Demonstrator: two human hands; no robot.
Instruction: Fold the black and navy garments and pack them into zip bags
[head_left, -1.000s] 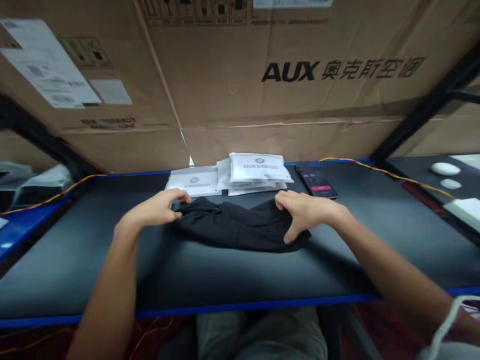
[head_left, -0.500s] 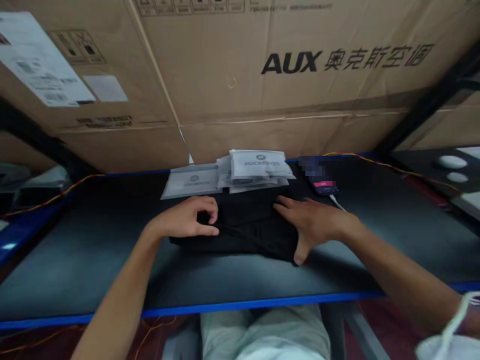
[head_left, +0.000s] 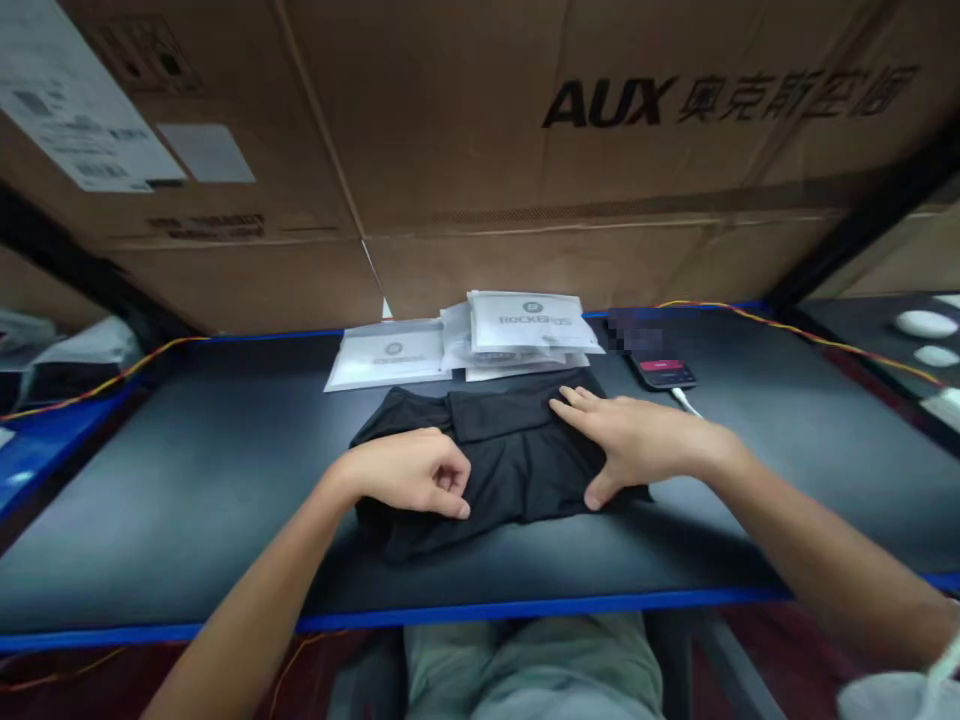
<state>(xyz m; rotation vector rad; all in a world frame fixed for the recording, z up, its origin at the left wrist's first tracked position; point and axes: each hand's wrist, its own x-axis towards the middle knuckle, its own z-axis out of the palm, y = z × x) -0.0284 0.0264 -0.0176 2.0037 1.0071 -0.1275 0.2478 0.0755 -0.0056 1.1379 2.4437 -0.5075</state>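
A black cloth item (head_left: 510, 475), partly folded and creased, lies on the dark tabletop in front of me. A folded band of fabric runs along its far side. My left hand (head_left: 409, 475) rests on its left part with fingers curled in and thumb against the fabric; the fingertips are partly hidden. Spread over the right part, my right hand (head_left: 630, 440) presses the cloth down with its fingers stretched and thumb apart. Just behind the cloth are a stack of white printed packets (head_left: 525, 325) and a single flat packet (head_left: 390, 355) beside it.
A phone (head_left: 656, 360) with a white cable lies at the back right. Behind the blue-edged table (head_left: 187, 480) stands a large cardboard box (head_left: 450, 150). A red-yellow wire (head_left: 787, 335) crosses the right side. White round objects (head_left: 926, 325) sit at the far right.
The near side of the cloth has spread out toward me and its far band now shows. My left hand has moved right and slightly nearer; my right hand has stayed nearly in place.
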